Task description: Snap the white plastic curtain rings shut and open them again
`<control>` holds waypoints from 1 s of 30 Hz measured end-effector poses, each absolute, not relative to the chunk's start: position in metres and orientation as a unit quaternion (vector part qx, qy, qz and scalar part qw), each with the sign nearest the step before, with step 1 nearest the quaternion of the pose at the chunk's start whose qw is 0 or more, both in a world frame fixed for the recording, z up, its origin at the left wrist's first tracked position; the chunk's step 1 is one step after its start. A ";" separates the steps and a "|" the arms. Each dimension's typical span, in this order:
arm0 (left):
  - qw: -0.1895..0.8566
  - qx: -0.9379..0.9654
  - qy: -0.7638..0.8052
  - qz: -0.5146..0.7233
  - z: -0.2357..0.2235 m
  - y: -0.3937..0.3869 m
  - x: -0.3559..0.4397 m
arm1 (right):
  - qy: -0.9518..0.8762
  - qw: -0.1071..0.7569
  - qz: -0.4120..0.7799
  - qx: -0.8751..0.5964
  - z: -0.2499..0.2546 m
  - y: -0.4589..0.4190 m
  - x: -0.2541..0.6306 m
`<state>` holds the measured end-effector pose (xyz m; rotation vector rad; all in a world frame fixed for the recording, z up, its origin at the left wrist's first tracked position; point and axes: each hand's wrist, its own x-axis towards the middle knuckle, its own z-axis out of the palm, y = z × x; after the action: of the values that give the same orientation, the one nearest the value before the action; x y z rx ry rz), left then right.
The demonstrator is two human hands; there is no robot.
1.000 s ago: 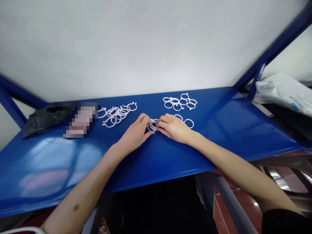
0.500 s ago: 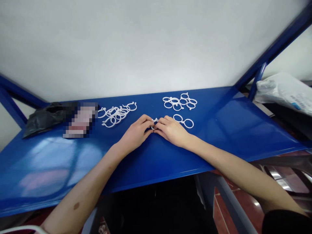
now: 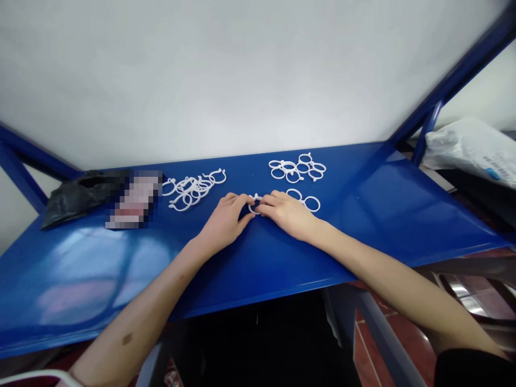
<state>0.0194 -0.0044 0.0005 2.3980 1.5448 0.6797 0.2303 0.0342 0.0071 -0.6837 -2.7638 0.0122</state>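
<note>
My left hand (image 3: 223,221) and my right hand (image 3: 287,214) meet at the middle of a blue metal shelf (image 3: 363,215). Both pinch one small white plastic ring (image 3: 253,206) between their fingertips, just above the shelf surface. A loose heap of open white rings (image 3: 192,189) lies to the left of my left hand. Beyond my right hand sits a cluster of closed rings (image 3: 297,167), and two more closed rings (image 3: 304,199) lie right beside its knuckles.
A crumpled black bag (image 3: 74,194) and a blurred pinkish packet (image 3: 135,200) lie at the shelf's far left. Blue frame struts (image 3: 447,91) rise at both ends. A white plastic parcel (image 3: 470,150) rests on a surface to the right. A white wall stands behind.
The small stack of rings seen between my fingers a second ago has shrunk to a single ring held by both hands. My hands have barely shifted.
</note>
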 end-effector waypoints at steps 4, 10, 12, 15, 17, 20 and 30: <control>0.099 0.812 0.528 0.231 -0.001 -0.004 0.019 | -0.959 0.145 0.013 -0.245 0.008 0.035 0.229; 0.083 0.818 0.524 0.224 0.000 -0.006 0.020 | -0.955 0.147 0.025 -0.258 0.008 0.033 0.229; 0.077 0.821 0.521 0.222 0.000 -0.007 0.021 | -0.954 0.148 0.024 -0.258 0.007 0.033 0.229; 0.061 0.837 0.499 0.219 0.000 -0.007 0.020 | -0.956 0.142 0.004 -0.258 0.006 0.033 0.227; 0.043 0.855 0.472 0.212 -0.001 -0.005 0.019 | -0.957 0.134 -0.025 -0.257 0.005 0.034 0.226; 0.012 0.873 0.445 0.198 -0.003 -0.002 0.018 | -0.960 0.121 -0.070 -0.244 0.002 0.035 0.224; -0.173 0.869 0.419 0.200 0.004 -0.005 0.017 | -0.952 0.160 -0.140 -0.221 0.015 0.025 0.226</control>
<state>0.0172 -0.0055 0.0043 3.0759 1.4851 0.7092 0.2258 0.0251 0.0147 -0.6303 -2.7193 -0.4007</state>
